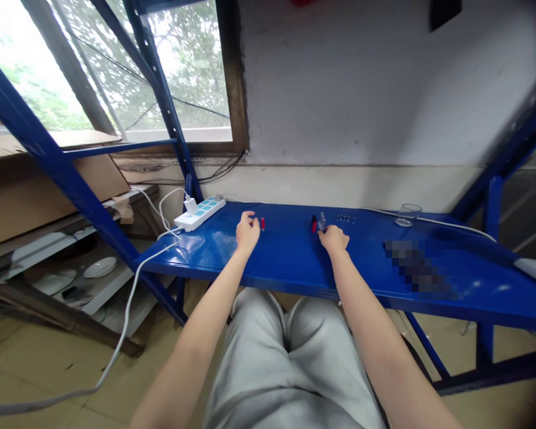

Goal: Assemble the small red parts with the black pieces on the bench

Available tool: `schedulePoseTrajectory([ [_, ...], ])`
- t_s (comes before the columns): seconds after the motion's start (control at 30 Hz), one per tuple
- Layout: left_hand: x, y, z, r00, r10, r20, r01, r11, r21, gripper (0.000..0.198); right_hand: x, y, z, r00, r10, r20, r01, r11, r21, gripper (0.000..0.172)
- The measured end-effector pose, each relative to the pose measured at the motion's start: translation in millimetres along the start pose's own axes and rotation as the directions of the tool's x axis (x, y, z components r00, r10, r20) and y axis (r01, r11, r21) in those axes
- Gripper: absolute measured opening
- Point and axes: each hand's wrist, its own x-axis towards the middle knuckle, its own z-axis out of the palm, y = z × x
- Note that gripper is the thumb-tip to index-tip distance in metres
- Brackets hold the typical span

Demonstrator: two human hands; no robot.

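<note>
My left hand [247,232] is over the blue table, its fingers loosely bent and apart, with nothing visible in them. Just right of its fingertips a small red cylinder [262,224] stands upright. Farther right, my right hand [335,239] has its fingers closed at the base of a small clear bottle [322,221]; the exact grip is partly hidden. Touching or very near those fingertips is a small red item with a black top [314,224]. Several tiny clear or metallic pieces [346,219] lie in rows behind my right hand.
A white power strip [201,213] with a plugged-in cable lies at the table's left end. Toward the right are a clear glass dish [408,214], a white cable and a pixelated dark object [417,270]. Blue metal posts [165,101] frame the table [286,256]; a wall stands behind.
</note>
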Motion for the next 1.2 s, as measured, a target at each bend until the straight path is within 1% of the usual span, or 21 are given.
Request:
schedulePoseTrajectory([
  [0.07,-1.4,-4.0,-7.4,0.991,0.068,0.118,-0.089,0.977,0.191,0.035,-3.9,-0.8,-1.9,1.0,-0.016,-0.026,0.016,1.0,0.017,0.03],
  [0.17,-7.3,-5.1,-9.8,0.948,0.098,0.303,-0.215,0.898,0.383,0.047,-9.5,-0.9,-4.8,0.994,-0.03,-0.106,0.039,0.996,0.083,0.03],
  [0.23,-10.3,-3.2,-7.2,0.922,0.097,0.374,-0.272,0.851,0.45,0.053,-12.9,-0.7,-6.3,0.98,-0.042,-0.193,0.072,0.986,0.151,0.028],
  [0.3,-11.2,-0.5,-2.8,0.911,0.084,0.404,-0.295,0.817,0.495,0.056,-16.4,-1.3,-6.7,0.951,-0.078,-0.298,0.151,0.961,0.231,0.025],
  [0.4,-9.4,1.5,4.9,0.914,0.05,0.402,-0.285,0.785,0.55,0.058,-22.4,-5.2,-5.1,0.892,-0.199,-0.406,0.335,0.894,0.298,0.022],
  [0.47,-7.6,0.7,9.8,0.92,0.032,0.391,-0.271,0.772,0.575,0.058,-26.8,-9.4,-3.2,0.845,-0.318,-0.43,0.466,0.833,0.298,0.021],
  [0.53,-6.1,-0.7,13.9,0.925,0.019,0.379,-0.258,0.764,0.592,0.057,-30.8,-13.5,-1.2,0.794,-0.433,-0.427,0.575,0.763,0.296,0.023],
  [0.6,-5.0,-1.5,17.3,0.929,0.005,0.369,-0.245,0.757,0.606,0.056,-33.4,-16.1,0.2,0.758,-0.503,-0.416,0.636,0.71,0.301,0.024],
  [0.67,-4.2,-0.9,20.1,0.933,-0.005,0.36,-0.235,0.749,0.619,0.055,-34.5,-17.0,1.2,0.742,-0.533,-0.407,0.66,0.686,0.306,0.024],
  [0.8,-3.1,1.9,25.8,0.938,-0.02,0.346,-0.223,0.73,0.646,0.053,-34.6,-16.5,1.7,0.741,-0.55,-0.386,0.664,0.684,0.301,0.024],
  [0.9,-2.0,2.3,29.7,0.942,-0.017,0.336,-0.218,0.73,0.648,0.047,-36.4,-17.4,0.3,0.758,-0.557,-0.339,0.648,0.7,0.299,0.026],
  [0.97,-1.0,1.9,31.5,0.943,-0.007,0.333,-0.217,0.747,0.629,0.042,-38.3,-18.4,-1.3,0.774,-0.558,-0.299,0.631,0.718,0.294,0.027],
  [1.1,1.6,3.7,34.5,0.943,0.011,0.333,-0.195,0.829,0.523,0.034,-40.4,-19.2,-3.2,0.796,-0.555,-0.241,0.605,0.745,0.281,0.029],
  [1.2,3.2,6.3,41.2,0.961,-0.005,0.278,-0.094,0.935,0.343,0.025,-39.6,-18.9,-2.3,0.797,-0.555,-0.239,0.604,0.748,0.276,0.028],
])
